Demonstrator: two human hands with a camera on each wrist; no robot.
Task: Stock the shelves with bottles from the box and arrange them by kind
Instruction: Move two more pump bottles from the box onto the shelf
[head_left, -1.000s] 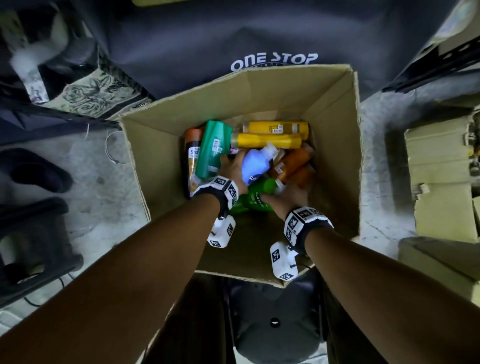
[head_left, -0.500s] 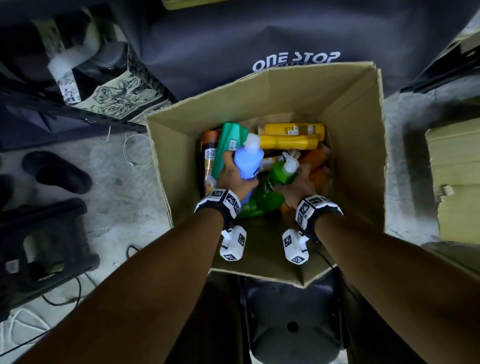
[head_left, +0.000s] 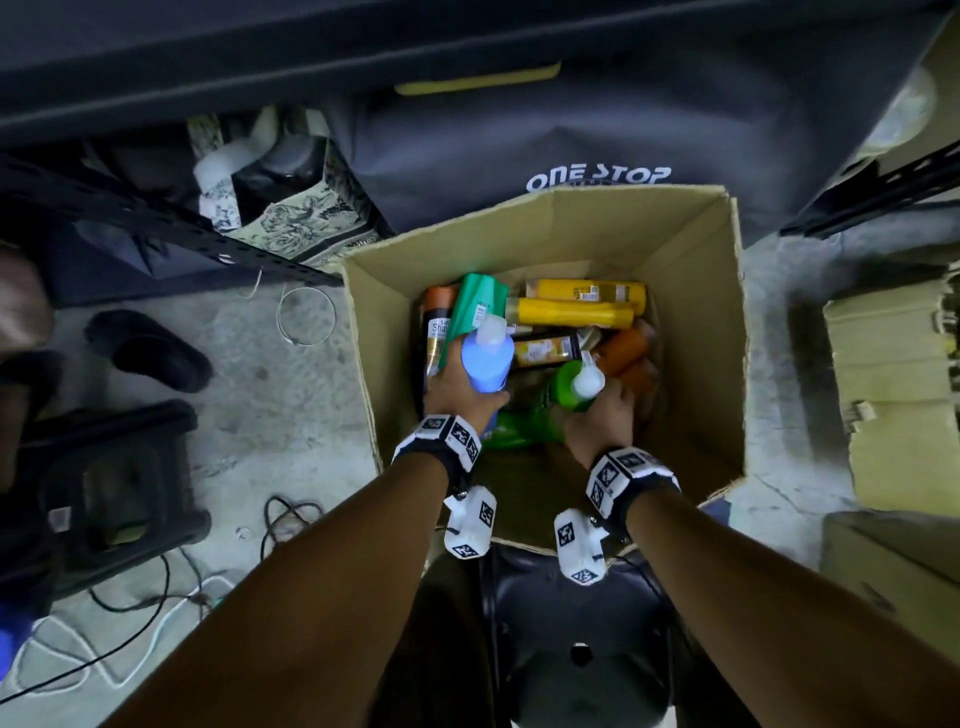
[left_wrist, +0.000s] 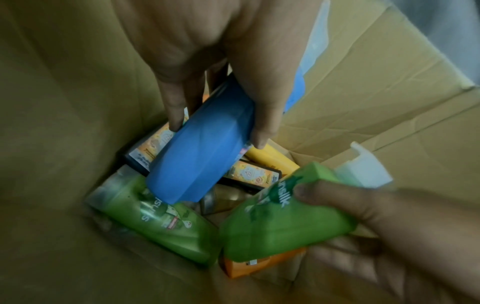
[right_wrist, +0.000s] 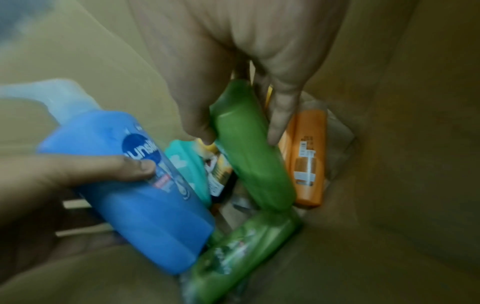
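Blue bottle (head_left: 487, 360) was in the left hand (head_left: 457, 395), cap up, fingers (left_wrist: 176, 115) and thumb curled round its body; grip closed on it, base clear of the pile in the box (head_left: 691, 332). Green bottle (head_left: 569, 387) was in the right hand (head_left: 602, 415), white cap up, thumb on the label, fingers wrapped behind; grip closed on it too. The two grips were side by side, bottles near each other, not touching as far as I could tell. Directly under both grips a second green bottle (left_wrist: 158, 218) lay flat. Beyond the left grip: teal bottle (head_left: 475, 306) and a dark can (head_left: 434, 332). Beyond both: two yellow bottles (head_left: 571, 312) lying crosswise. Past the right grip: orange bottles (head_left: 623, 345). Wrist views blurred. Box sat on the floor (head_left: 291, 415); a slipper (head_left: 150, 348) lay well left of it.
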